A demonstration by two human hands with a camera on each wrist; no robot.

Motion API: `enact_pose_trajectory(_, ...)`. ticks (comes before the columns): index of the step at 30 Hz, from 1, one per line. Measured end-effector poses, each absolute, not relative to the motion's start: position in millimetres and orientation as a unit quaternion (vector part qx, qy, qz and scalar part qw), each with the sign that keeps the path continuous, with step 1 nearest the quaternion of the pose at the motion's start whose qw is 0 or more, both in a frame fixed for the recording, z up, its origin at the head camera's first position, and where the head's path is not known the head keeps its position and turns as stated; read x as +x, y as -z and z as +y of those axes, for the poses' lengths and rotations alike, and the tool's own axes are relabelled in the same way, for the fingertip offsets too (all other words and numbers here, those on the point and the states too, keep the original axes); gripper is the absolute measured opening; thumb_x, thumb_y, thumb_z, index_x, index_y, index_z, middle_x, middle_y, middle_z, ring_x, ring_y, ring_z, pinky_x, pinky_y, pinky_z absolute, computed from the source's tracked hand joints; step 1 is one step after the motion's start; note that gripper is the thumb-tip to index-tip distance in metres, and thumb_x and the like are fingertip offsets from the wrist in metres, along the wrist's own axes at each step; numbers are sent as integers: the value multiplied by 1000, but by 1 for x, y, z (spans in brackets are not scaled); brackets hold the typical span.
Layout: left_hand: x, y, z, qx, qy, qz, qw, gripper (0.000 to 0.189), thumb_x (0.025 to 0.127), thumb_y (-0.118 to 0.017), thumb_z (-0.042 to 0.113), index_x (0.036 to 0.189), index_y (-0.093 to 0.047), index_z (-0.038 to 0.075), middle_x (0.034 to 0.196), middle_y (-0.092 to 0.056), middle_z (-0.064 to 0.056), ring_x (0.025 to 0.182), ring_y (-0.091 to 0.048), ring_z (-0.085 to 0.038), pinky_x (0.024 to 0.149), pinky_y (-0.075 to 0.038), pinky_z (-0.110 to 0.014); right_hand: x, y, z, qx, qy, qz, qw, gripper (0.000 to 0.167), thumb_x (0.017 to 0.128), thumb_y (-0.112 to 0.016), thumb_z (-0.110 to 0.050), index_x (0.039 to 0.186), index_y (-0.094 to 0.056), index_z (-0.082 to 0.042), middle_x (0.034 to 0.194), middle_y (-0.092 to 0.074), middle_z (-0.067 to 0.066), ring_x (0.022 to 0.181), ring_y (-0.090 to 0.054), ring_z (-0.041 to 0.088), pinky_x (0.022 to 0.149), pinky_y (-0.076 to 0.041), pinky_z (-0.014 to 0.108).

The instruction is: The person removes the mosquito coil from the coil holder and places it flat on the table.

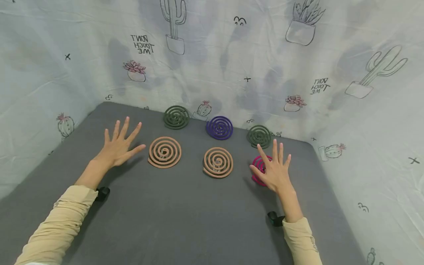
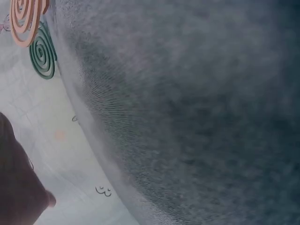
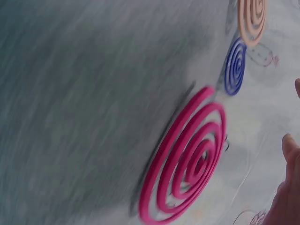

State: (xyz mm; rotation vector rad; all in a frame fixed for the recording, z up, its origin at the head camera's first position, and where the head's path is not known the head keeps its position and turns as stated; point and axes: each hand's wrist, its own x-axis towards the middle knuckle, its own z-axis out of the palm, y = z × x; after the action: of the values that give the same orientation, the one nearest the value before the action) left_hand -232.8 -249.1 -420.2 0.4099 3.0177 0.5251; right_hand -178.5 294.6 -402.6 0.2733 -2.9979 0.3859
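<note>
My left hand (image 1: 116, 149) hovers over the grey surface with its fingers spread, left of an orange-tan spiral coil (image 1: 164, 152) shaped like a mosquito coil. In the head view my right hand (image 1: 275, 171), also spread and holding nothing, overlaps a pink coil (image 1: 256, 179). The right wrist view shows that pink coil (image 3: 166, 183) whole, lying flat. Between the hands lies a second orange-tan coil (image 1: 218, 162). Behind these sit a dark green coil (image 1: 176, 117), a purple-blue coil (image 1: 219, 128) and another dark green coil (image 1: 259, 136), the last just beyond my right fingertips.
The coils lie in two rows on a grey table (image 1: 185, 221). A pale cloth (image 1: 212, 55) printed with cacti and lettering rises behind the table and along both sides. Each wrist wears a small black device, one at the left wrist (image 1: 102, 194).
</note>
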Motion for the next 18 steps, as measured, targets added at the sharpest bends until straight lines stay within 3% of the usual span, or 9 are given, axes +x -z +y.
enact_pose_trajectory(5, -234, 421, -248, 155, -185, 969, 44, 97, 111, -38, 73, 176, 13, 22, 179, 21, -29, 163, 18, -61, 123, 8, -89, -181, 402, 278, 118, -147, -981, 41, 86, 106, -59, -57, 175, -29, -15, 182, 7, 29, 167, 8, 56, 128, -2, 86)
enact_pose_trajectory(11, -237, 422, -245, 179, -222, 957, 58, 94, 113, -45, 63, 177, 10, 20, 180, 20, -26, 163, 15, -61, 125, 7, -87, -188, 408, 265, 169, -225, -959, 38, 87, 108, -54, -65, 175, -29, -16, 184, 3, 24, 169, 10, 52, 130, 4, 82)
enact_pose_trajectory(15, -239, 421, -244, 196, -254, 945, 65, 90, 115, -49, 54, 177, 7, 21, 183, 13, -23, 166, 8, -58, 125, 0, -88, -215, 445, 273, 221, -268, -936, 54, 86, 108, -53, -69, 177, -24, -27, 186, -1, 15, 171, 8, 45, 131, 4, 80)
enact_pose_trajectory(18, -241, 420, -242, 209, -281, 935, 65, 88, 114, -54, 48, 178, 1, 23, 184, 4, -22, 167, -1, -57, 122, -8, -91, -239, 479, 282, 247, -265, -930, 63, 81, 109, -53, -67, 177, -20, -35, 187, -4, 4, 172, 2, 40, 134, -4, 76)
